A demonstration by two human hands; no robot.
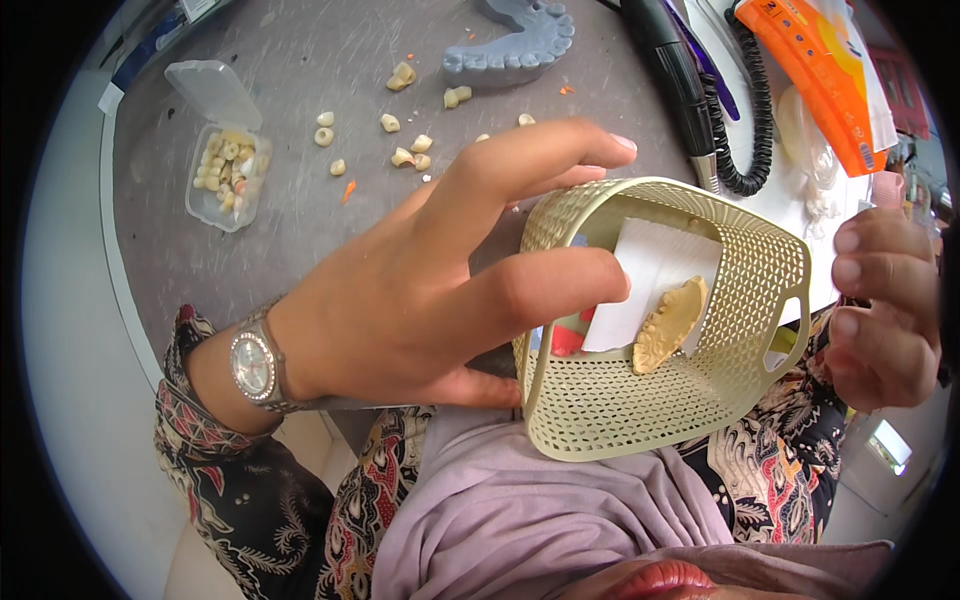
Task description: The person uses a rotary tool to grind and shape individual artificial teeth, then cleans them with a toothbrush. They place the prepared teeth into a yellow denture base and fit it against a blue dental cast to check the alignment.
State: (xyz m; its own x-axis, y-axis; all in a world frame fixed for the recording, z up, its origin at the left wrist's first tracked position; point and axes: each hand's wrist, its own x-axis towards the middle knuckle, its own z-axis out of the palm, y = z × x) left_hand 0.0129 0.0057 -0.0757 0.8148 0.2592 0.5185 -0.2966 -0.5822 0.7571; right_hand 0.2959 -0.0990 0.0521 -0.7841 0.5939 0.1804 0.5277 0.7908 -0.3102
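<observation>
A pale green perforated plastic basket (745,265) sits over my lap at the table's near edge. My left hand (430,270) grips its left end, with the thumb at the outer side, one finger over the opening and others by the far rim. Inside lie a folded white paper (625,285), a yellowish plaster dental model (670,325) and a red piece (567,341), partly covered. Beyond the basket's right handle hole, my right hand (885,305) hangs loosely curled, its fingers a little apart. Nothing shows in it, and it looks separate from the basket.
Several loose tooth-coloured crowns (390,123) are scattered over the grey table (290,270). A clear lidded box (225,180) of teeth stands left. At the back are a grey dental model (510,50), a black handpiece (675,75) with coiled cord (765,130), and an orange box (810,75).
</observation>
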